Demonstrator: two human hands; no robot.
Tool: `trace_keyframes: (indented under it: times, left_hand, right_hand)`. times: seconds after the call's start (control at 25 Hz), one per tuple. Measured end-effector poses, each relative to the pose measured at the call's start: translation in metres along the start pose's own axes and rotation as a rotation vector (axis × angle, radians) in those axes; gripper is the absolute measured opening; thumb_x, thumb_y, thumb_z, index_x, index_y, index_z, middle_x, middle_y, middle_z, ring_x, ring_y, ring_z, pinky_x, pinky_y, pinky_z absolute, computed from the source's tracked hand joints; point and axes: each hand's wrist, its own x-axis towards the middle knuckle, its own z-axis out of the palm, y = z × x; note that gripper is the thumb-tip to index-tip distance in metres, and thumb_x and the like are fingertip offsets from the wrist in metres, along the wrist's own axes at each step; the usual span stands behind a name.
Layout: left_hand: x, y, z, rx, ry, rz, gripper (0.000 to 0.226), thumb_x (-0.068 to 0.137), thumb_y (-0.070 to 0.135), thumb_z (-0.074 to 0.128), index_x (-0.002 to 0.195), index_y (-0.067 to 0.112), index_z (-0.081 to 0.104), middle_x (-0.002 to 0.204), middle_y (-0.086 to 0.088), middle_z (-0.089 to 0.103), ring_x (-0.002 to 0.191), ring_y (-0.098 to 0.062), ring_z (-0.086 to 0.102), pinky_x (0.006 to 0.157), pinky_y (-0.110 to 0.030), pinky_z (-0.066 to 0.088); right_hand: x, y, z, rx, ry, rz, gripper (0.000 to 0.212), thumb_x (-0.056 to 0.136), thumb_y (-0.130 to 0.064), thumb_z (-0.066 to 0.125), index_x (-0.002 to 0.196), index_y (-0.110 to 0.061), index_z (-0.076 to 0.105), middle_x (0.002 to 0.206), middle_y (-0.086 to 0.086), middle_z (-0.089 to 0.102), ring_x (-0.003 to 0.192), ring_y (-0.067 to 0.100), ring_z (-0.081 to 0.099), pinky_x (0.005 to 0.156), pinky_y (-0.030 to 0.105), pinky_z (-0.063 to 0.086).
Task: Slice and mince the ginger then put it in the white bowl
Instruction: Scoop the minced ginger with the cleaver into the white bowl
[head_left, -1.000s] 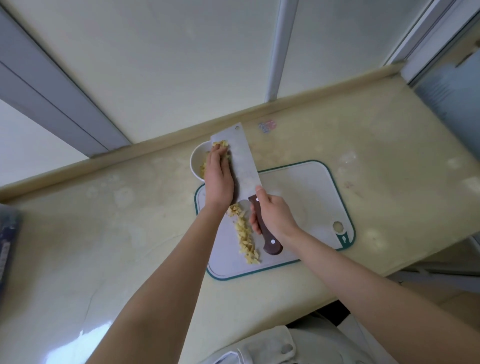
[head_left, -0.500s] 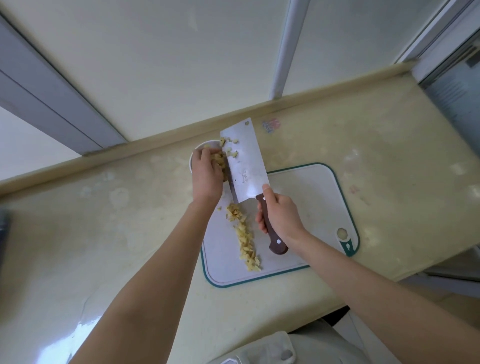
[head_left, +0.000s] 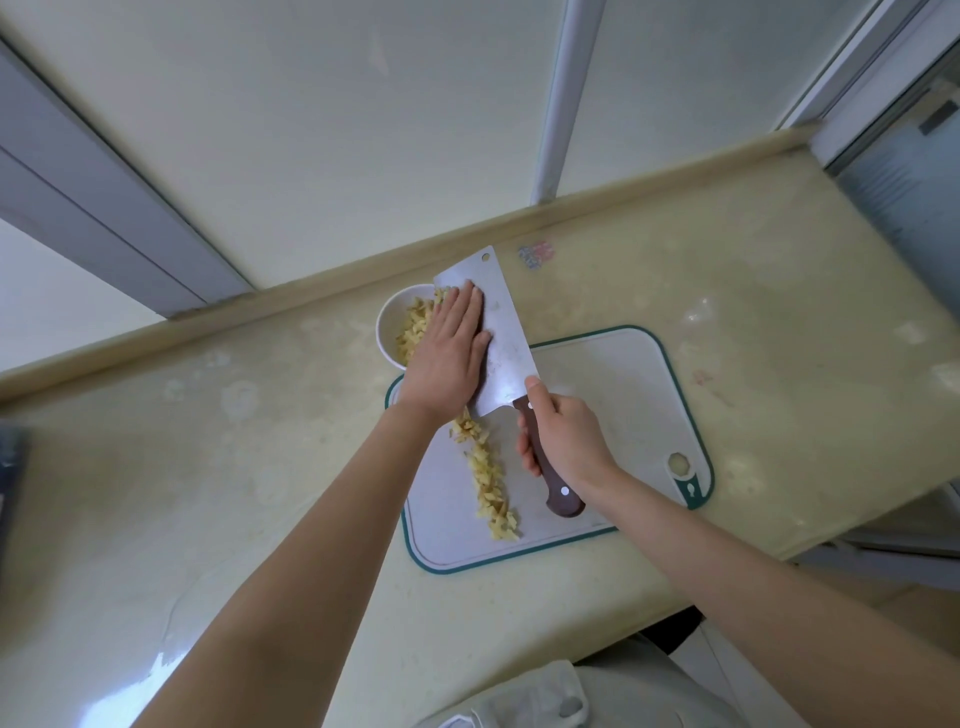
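The broad steel cleaver blade (head_left: 501, 332) looks smooth and dull-shiny, its dark brown wooden handle (head_left: 550, 478) polished; the pale yellow stone-like counter (head_left: 208, 467) is glossy.

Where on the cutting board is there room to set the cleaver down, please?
Bare: the right half of the cutting board, between the right hand and hanging hole. Crowded: its left side, under ginger row, left hand and cleaver.

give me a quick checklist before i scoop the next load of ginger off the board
1. Grip: right hand holds the cleaver by its handle: ok.
2. Fingers: left hand lies flat on the blade face: ok.
3. Blade wiped clean: cannot tell, the hand covers it.
4. Aim: blade edge sits over the white bowl: ok.
5. Board cleared: not ok, a row of minced ginger lies on the cutting board.
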Motion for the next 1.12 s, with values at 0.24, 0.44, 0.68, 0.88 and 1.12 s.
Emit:
trace_keyframes:
  times: [0.24, 0.44, 0.68, 0.88, 1.12]
  left_hand:
    - [-0.006, -0.011, -0.004, 0.016, -0.022, -0.286, 0.052, 0.103, 0.029, 0.016, 0.149, 0.007, 0.005, 0.158, -0.007, 0.003, 0.146, -0.015, -0.003, 0.115, -0.025, -0.008]
    - [-0.012, 0.013, -0.015, -0.059, 0.029, 0.109, 0.047, 0.103, 0.026, 0.024, 0.147, 0.011, 0.025, 0.155, -0.004, 0.02, 0.144, -0.015, 0.01, 0.118, -0.028, 0.002]
    - [-0.019, 0.0, -0.006, 0.092, -0.054, 0.126, 0.051, 0.102, 0.033, 0.019, 0.148, 0.013, 0.017, 0.156, 0.0, 0.013, 0.145, -0.015, 0.004, 0.117, -0.025, -0.006]
    - [-0.027, -0.017, -0.011, 0.253, -0.091, -0.14, 0.049, 0.103, 0.024, 0.019, 0.149, 0.009, 0.011, 0.158, -0.005, 0.004, 0.146, -0.018, -0.005, 0.118, -0.031, -0.007]
    - [-0.046, 0.008, -0.014, 0.041, 0.193, -0.066, 0.032, 0.095, 0.004, 0.042, 0.125, 0.002, 0.053, 0.131, -0.017, 0.049, 0.121, -0.035, 0.044, 0.102, -0.046, 0.039]
  right_hand:
    - [-0.006, 0.008, -0.008, -0.008, 0.0, -0.003, 0.05, 0.1, -0.04, 0.039, 0.067, -0.005, 0.053, 0.053, 0.01, 0.056, 0.039, 0.018, 0.048, 0.04, 0.023, 0.041]
    - [-0.009, 0.01, -0.01, 0.003, 0.016, 0.0, 0.049, 0.1, -0.039, 0.041, 0.065, -0.006, 0.052, 0.053, 0.01, 0.056, 0.037, 0.019, 0.047, 0.039, 0.022, 0.039]
    - [-0.013, 0.009, -0.013, -0.01, 0.017, -0.017, 0.05, 0.1, -0.039, 0.041, 0.066, -0.004, 0.053, 0.053, 0.011, 0.056, 0.037, 0.018, 0.047, 0.038, 0.021, 0.04]
    - [-0.013, 0.007, -0.02, 0.011, 0.023, -0.04, 0.05, 0.1, -0.04, 0.039, 0.067, -0.006, 0.053, 0.054, 0.009, 0.057, 0.039, 0.018, 0.048, 0.04, 0.022, 0.041]
    - [-0.022, 0.029, -0.046, -0.047, 0.125, -0.104, 0.048, 0.1, -0.04, 0.041, 0.069, -0.006, 0.056, 0.054, 0.009, 0.057, 0.04, 0.018, 0.048, 0.039, 0.025, 0.041]
